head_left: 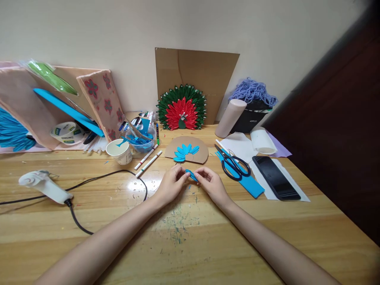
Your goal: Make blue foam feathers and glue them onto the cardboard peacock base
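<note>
A small blue crepe paper petal (192, 175) is pinched between my two hands, a little above the table. My left hand (172, 182) grips its left end between thumb and fingers. At the other end, my right hand (211, 183) holds it in the same kind of pinch. Just beyond them lies a rounded piece of cardboard (200, 157) with several blue petals (184, 151) fanned out on it. To the right, black-handled scissors (233, 163) rest on a folded strip of blue crepe paper (251, 184).
A white glue gun (44, 187) with a black cord lies left. Markers (149, 163), a paper cup (119, 152) and a tub of blue scraps (144, 144) stand behind it. A red-and-green peacock craft (181, 109) leans against cardboard (204, 71). A phone (276, 178) lies right.
</note>
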The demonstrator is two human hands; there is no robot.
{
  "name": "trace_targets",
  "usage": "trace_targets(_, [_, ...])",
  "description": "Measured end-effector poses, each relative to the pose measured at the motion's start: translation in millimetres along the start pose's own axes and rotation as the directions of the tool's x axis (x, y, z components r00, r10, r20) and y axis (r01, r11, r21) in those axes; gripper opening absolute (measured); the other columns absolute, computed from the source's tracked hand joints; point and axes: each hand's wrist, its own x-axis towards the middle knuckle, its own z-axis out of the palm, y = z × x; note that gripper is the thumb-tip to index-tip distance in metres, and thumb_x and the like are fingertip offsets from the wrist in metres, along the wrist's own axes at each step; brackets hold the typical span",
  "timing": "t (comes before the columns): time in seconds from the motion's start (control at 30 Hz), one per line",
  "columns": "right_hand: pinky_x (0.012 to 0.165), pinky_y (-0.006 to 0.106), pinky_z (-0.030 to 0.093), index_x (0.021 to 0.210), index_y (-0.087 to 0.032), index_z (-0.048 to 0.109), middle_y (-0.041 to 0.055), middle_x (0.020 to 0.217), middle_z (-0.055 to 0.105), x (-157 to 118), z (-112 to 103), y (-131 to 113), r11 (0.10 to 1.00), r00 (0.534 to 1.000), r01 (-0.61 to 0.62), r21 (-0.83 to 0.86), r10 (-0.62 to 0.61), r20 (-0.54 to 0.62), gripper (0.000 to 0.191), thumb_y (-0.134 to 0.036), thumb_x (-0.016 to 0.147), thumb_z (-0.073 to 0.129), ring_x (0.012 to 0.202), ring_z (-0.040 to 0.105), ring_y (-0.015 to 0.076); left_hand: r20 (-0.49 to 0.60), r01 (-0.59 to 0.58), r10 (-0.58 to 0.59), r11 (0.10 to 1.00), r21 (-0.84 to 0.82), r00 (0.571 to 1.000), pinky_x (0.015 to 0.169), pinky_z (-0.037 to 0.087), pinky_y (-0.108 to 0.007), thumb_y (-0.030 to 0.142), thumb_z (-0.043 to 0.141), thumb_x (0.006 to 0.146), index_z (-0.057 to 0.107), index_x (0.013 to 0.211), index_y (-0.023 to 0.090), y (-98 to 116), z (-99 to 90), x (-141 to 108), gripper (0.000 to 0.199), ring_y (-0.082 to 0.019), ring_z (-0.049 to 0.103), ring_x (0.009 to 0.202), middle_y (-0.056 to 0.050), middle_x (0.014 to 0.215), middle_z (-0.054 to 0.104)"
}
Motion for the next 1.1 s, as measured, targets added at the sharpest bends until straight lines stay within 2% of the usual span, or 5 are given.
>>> trace_targets(0.17, [0.07,0.028,0.047,0.081,-0.017,0.06,0.0041,0.082,0.064,0.5,-0.9,1.4,1.0,1.0,0.007,0.016,-0.007,0.013,0.017,-0.033,0.074,0.062,0.077,0.059,0.0162,-0.004,-0.026,0.026,1.0,0.001,1.0,0.064,0.034,-0.027,0.029,0.043,0.087,0.049,0.074,0.017,3.7,-1.1,-0.9,0.019,-0.015,0.047,0.069,-0.001,0.071,0.05])
trace_targets(0.5, [0.065,0.026,0.047,0.083,-0.018,0.06,0.0029,0.08,0.062,-0.2,-2.8,0.4,0.998,1.0,-0.012,0.056,0.01,0.022,0.017,-0.033,0.076,0.061,0.073,0.058,0.0148,-0.034,-0.041,0.043,0.997,0.071,0.998,0.064,0.034,-0.028,0.026,0.039,0.088,0.046,0.072,0.018,3.5,-0.3,-4.3,0.019,-0.015,0.046,0.069,-0.001,0.072,0.051])
trace_targets(0.73, [0.074,0.028,0.049,0.084,-0.019,0.058,0.0029,0.082,0.062,-1.4,-0.4,1.1,0.995,0.999,0.019,0.094,-0.016,-0.031,0.022,-0.036,0.073,0.065,0.079,0.059,0.0154,0.017,-0.069,0.068,0.997,0.038,0.998,0.061,0.034,-0.026,0.038,0.049,0.084,0.047,0.073,0.017,6.0,0.5,-3.9,0.023,-0.014,0.046,0.067,0.0,0.071,0.05])
trace_targets(1.1, [0.067,0.027,0.053,0.086,-0.02,0.054,0.0035,0.084,0.06,-4.0,0.1,1.6,0.994,0.992,0.078,0.07,-0.071,-0.1,0.021,-0.035,0.074,0.064,0.078,0.059,0.0156,0.01,-0.047,0.047,0.998,-0.03,0.999,0.058,0.033,-0.025,0.032,0.049,0.084,0.049,0.072,0.017,2.3,1.5,-2.3,0.019,-0.013,0.045,0.064,0.0,0.069,0.051])
